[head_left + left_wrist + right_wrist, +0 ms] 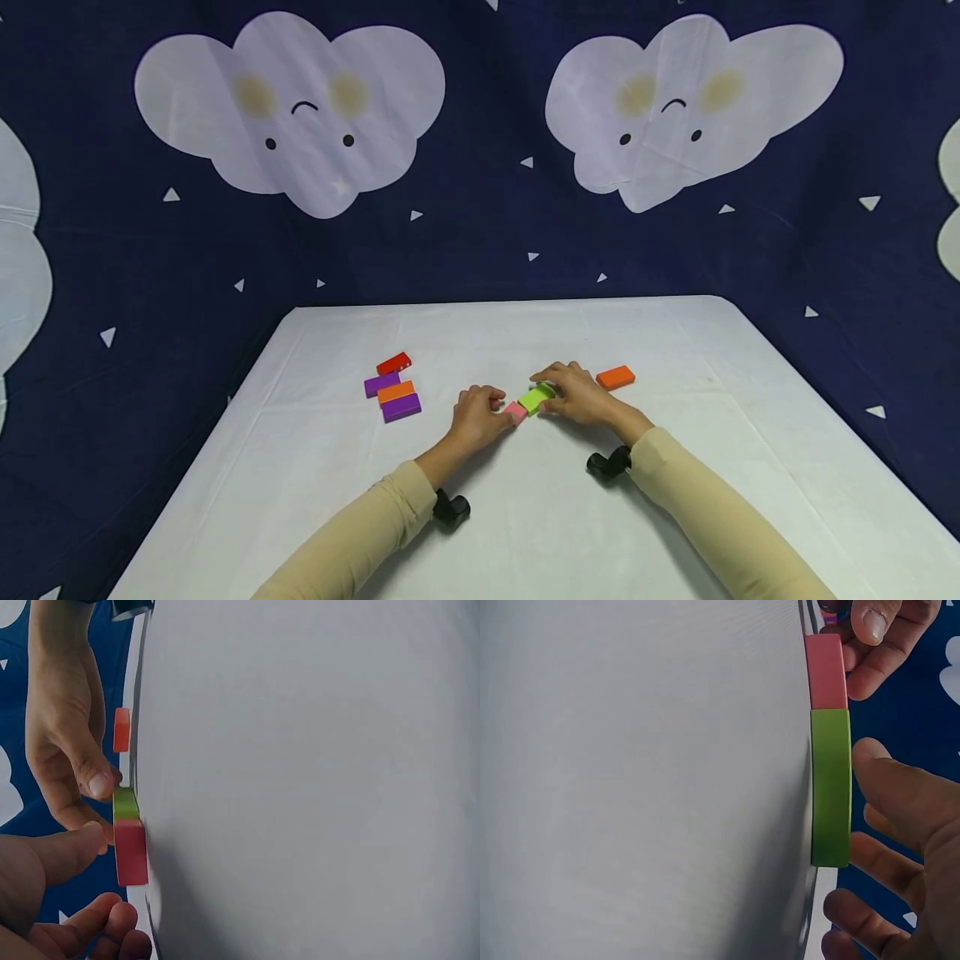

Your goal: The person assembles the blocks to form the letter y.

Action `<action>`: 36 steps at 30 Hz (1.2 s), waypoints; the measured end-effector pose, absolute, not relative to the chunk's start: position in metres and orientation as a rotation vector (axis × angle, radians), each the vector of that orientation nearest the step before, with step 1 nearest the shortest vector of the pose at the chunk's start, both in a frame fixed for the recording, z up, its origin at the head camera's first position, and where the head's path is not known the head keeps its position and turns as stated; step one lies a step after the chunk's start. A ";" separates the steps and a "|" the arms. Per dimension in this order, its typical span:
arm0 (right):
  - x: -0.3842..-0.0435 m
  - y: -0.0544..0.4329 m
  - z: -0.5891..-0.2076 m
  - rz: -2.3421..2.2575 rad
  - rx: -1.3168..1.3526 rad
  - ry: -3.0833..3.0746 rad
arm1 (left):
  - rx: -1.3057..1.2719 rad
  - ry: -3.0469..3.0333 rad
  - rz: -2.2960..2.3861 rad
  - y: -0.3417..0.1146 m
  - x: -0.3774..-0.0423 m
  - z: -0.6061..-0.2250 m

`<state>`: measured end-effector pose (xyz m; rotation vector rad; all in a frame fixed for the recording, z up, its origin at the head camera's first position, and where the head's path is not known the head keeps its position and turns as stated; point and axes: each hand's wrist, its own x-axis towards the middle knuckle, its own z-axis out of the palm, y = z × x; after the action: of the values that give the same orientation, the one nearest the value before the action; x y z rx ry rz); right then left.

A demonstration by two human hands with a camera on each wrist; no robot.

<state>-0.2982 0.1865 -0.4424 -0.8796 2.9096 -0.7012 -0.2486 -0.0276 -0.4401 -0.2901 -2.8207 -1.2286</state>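
Note:
A pink block and a lime green block lie end to end on the white table, their ends meeting in the right wrist view. My left hand is at the pink block, thumb by its near end. The left wrist view shows that thumb and the fingers apart, on either side of the block. Around the green block is my right hand, its thumb at the near side and fingers reaching over the far side. In the right wrist view the thumb stands off the block, fingers loosely bent.
An orange block lies right of my right hand. On the left is a group: a red block with white dots, purple blocks and another orange block. A dark blue curtain with clouds hangs behind the table.

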 end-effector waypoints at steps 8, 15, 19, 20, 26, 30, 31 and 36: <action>-0.294 0.188 -0.441 -0.754 -0.741 3.031 | -0.295 -2.842 -1.301 -0.035 -0.255 -0.442; -0.290 0.187 -0.442 -0.791 -0.599 3.081 | -0.362 -2.832 -1.343 -0.039 -0.258 -0.444; -0.287 0.186 -0.442 -0.802 -0.556 3.108 | -0.386 -2.842 -1.369 -0.040 -0.260 -0.444; -0.286 0.185 -0.442 -0.804 -0.546 3.114 | -0.391 -2.847 -1.381 -0.040 -0.261 -0.444; -0.282 0.181 -0.443 -0.805 -0.476 3.141 | -0.418 -2.894 -1.397 -0.040 -0.264 -0.442; -0.280 0.179 -0.445 -0.815 -0.440 3.153 | -0.428 -2.911 -1.403 -0.039 -0.266 -0.441; -0.280 0.178 -0.446 -0.811 -0.440 3.156 | -0.430 -2.912 -1.408 -0.039 -0.266 -0.442; -0.280 0.176 -0.448 -0.781 -0.443 3.167 | -0.440 -2.912 -1.428 -0.040 -0.267 -0.442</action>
<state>-0.2795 0.1762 -0.4478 -0.4435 3.1673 -0.7810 -0.2672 -0.0396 -0.4421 -0.4399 -2.9118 -1.4283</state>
